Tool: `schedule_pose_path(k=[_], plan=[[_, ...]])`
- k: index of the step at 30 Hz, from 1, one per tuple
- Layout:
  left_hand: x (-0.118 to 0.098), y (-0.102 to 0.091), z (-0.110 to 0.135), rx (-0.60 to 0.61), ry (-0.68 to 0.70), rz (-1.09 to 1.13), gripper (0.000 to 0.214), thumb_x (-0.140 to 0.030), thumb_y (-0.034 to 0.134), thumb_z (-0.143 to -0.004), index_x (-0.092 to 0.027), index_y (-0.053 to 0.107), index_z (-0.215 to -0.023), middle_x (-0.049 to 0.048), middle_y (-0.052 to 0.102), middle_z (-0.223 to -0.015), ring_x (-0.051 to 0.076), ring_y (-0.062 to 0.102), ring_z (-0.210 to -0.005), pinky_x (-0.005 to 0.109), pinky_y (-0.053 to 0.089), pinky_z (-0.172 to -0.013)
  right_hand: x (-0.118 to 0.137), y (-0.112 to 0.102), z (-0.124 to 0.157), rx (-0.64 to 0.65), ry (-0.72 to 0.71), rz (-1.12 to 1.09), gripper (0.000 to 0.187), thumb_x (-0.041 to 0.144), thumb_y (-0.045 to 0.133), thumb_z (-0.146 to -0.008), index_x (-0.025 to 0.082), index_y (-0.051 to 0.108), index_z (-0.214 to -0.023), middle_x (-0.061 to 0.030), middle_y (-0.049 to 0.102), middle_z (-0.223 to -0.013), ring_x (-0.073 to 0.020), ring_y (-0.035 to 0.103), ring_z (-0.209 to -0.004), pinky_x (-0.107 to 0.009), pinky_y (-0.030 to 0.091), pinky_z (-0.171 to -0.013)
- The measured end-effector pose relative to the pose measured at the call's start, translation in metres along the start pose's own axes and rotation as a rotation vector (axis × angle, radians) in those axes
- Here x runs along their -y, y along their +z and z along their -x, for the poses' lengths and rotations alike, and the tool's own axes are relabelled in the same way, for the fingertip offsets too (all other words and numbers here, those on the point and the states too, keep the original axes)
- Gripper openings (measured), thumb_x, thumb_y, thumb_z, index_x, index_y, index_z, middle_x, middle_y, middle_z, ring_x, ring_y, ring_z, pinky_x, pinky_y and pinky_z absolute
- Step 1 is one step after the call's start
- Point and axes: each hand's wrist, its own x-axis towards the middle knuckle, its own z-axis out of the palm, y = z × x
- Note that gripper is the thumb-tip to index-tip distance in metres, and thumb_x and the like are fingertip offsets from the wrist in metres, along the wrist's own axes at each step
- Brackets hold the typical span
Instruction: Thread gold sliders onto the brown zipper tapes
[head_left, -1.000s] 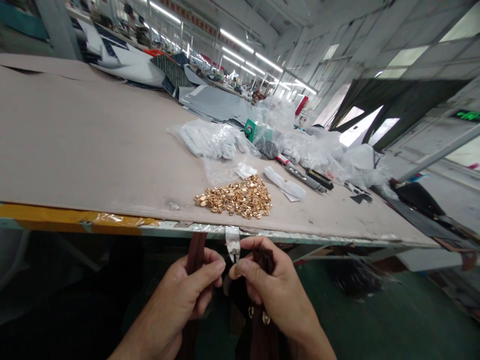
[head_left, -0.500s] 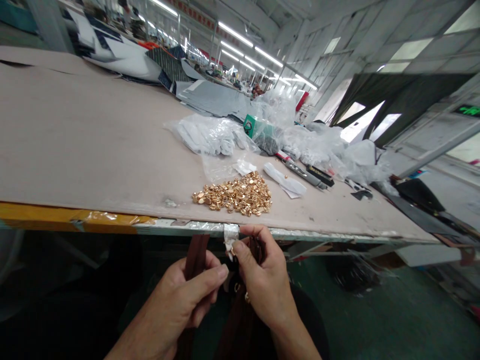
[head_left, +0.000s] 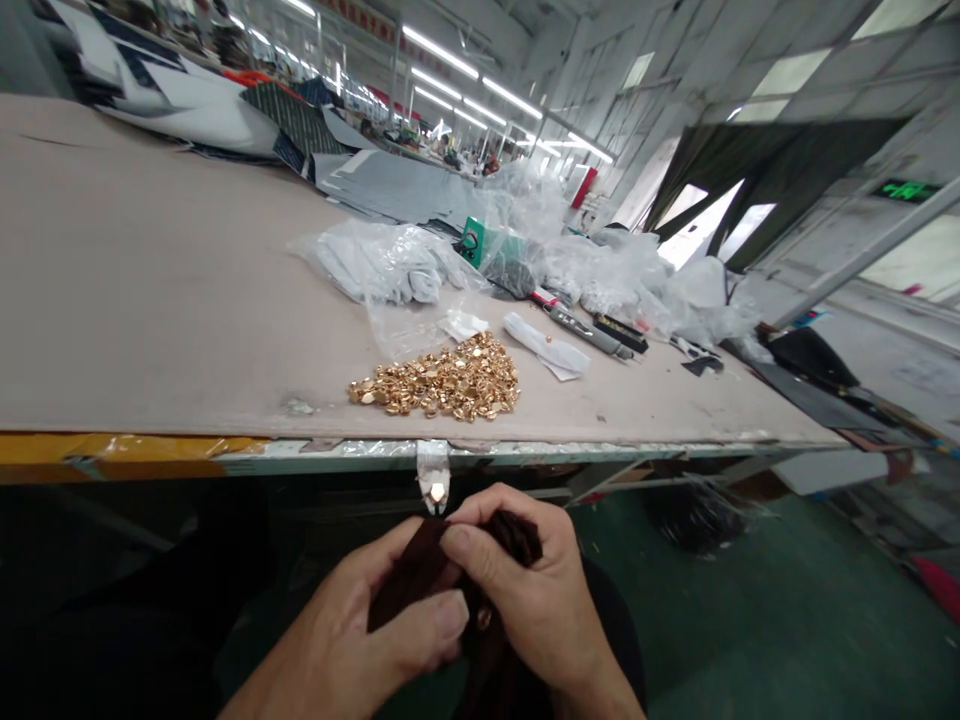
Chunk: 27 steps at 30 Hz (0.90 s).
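Dark brown zipper tape (head_left: 409,578) runs between my two hands, just below the table edge. My left hand (head_left: 352,630) is closed on its left part, thumb lying over the front. Bunched tape fills my right hand (head_left: 529,585), whose thumb and index finger pinch it near the middle. A small gold zipper slider (head_left: 484,618) hangs beside my right palm. Right above my fingertips, a silvery clamp-like holder (head_left: 433,465) juts from the table edge with a small gold piece at its tip. A heap of small gold zipper sliders (head_left: 457,378) lies on the table behind it.
On the table (head_left: 172,300) are a clear plastic bag (head_left: 390,260), a white paper strip (head_left: 546,345), a grey cutter-like tool (head_left: 589,330) and a green box (head_left: 487,245). Grey fabric sheets (head_left: 397,185) lie at the back. A dark bag (head_left: 701,520) rests on the floor.
My hands have moved down from the holder and closer together, and the tape's end is drawn between them. The holder's tip, earlier partly behind my right fingers, now shows. The view has shifted slightly.
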Motion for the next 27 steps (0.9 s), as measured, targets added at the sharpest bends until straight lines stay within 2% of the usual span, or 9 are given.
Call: schedule_pose_path(k=[3, 6, 11, 13, 15, 18, 20, 23, 27], plan=[[-0.002, -0.004, -0.001, -0.158, 0.082, -0.075, 0.024, -0.046, 0.071, -0.072, -0.022, 0.067, -0.078, 0.0001, 0.062, -0.069, 0.018, 0.055, -0.066, 0.025, 0.046, -0.059, -0.002, -0.004, 0.002, 0.008, -0.048, 0.154, 0.010, 0.023, 0.068, -0.080, 0.017, 0.068, -0.073, 0.0036, 0.058, -0.057, -0.0090, 0.047, -0.050, -0.021, 0.038, -0.048], [0.000, -0.012, -0.002, -0.206, 0.115, -0.188, 0.027, -0.049, 0.067, -0.076, -0.022, 0.067, -0.071, -0.0017, 0.057, -0.063, 0.015, 0.049, -0.060, 0.023, 0.041, -0.055, -0.004, -0.008, 0.003, 0.049, -0.152, 0.306, 0.008, 0.020, 0.064, -0.083, 0.017, 0.068, -0.076, 0.0030, 0.058, -0.060, -0.0095, 0.048, -0.052, -0.021, 0.037, -0.050], [0.006, -0.020, -0.007, -0.121, 0.017, 0.004, 0.029, -0.045, 0.068, -0.078, -0.020, 0.064, -0.065, -0.0018, 0.056, -0.064, 0.014, 0.050, -0.062, 0.023, 0.042, -0.060, -0.005, -0.012, 0.006, 0.160, -0.491, 0.527, 0.006, 0.013, 0.061, -0.083, 0.016, 0.066, -0.080, -0.0022, 0.063, -0.069, -0.0130, 0.056, -0.061, -0.025, 0.041, -0.057], [0.007, -0.020, -0.008, -0.130, -0.061, 0.122, 0.030, -0.044, 0.070, -0.077, -0.019, 0.062, -0.063, -0.0029, 0.054, -0.059, 0.012, 0.047, -0.056, 0.022, 0.040, -0.053, -0.007, -0.012, 0.006, 0.182, -0.529, 0.515, 0.006, 0.012, 0.061, -0.083, 0.016, 0.066, -0.082, -0.0026, 0.064, -0.071, -0.0134, 0.057, -0.063, -0.025, 0.042, -0.059], [0.007, -0.019, -0.008, -0.155, -0.102, 0.164, 0.028, -0.044, 0.074, -0.073, -0.018, 0.065, -0.065, -0.0031, 0.054, -0.057, 0.010, 0.045, -0.051, 0.020, 0.036, -0.047, -0.009, -0.010, 0.006, 0.122, -0.466, 0.444, 0.006, 0.014, 0.061, -0.084, 0.017, 0.066, -0.081, -0.0013, 0.063, -0.070, -0.0126, 0.056, -0.062, -0.025, 0.042, -0.058], [0.008, -0.017, -0.008, -0.173, -0.131, 0.178, 0.027, -0.042, 0.080, -0.066, -0.018, 0.069, -0.070, -0.0023, 0.058, -0.057, 0.008, 0.045, -0.045, 0.019, 0.032, -0.042, -0.014, -0.006, 0.004, 0.017, -0.238, 0.219, 0.002, 0.019, 0.066, -0.083, 0.019, 0.067, -0.081, 0.0016, 0.061, -0.069, -0.0109, 0.051, -0.058, -0.023, 0.040, -0.055], [0.009, -0.017, -0.008, -0.168, -0.157, 0.198, 0.029, -0.043, 0.082, -0.064, -0.017, 0.068, -0.067, -0.0042, 0.054, -0.050, 0.005, 0.038, -0.039, 0.017, 0.026, -0.038, -0.016, -0.002, 0.003, 0.024, -0.077, 0.046, 0.009, 0.021, 0.074, -0.077, 0.019, 0.067, -0.083, 0.0030, 0.061, -0.068, -0.0102, 0.050, -0.058, -0.022, 0.040, -0.055], [0.009, -0.017, -0.008, -0.144, -0.198, 0.258, 0.034, -0.046, 0.081, -0.065, -0.016, 0.065, -0.063, -0.0078, 0.045, -0.040, 0.001, 0.027, -0.033, 0.014, 0.017, -0.035, -0.019, 0.002, 0.001, 0.022, 0.005, -0.091, 0.016, 0.021, 0.081, -0.069, 0.016, 0.066, -0.073, 0.0031, 0.059, -0.067, -0.0093, 0.049, -0.061, -0.020, 0.040, -0.056], [0.002, -0.017, -0.009, -0.129, -0.184, 0.345, 0.030, -0.042, 0.083, -0.065, -0.016, 0.067, -0.064, -0.0028, 0.057, -0.047, 0.004, 0.042, -0.041, 0.014, 0.031, -0.039, -0.024, 0.004, -0.002, 0.058, 0.140, -0.364, 0.028, 0.035, 0.076, -0.073, 0.017, 0.056, -0.068, 0.0076, 0.047, -0.053, -0.0036, 0.032, -0.040, -0.017, 0.031, -0.039]])
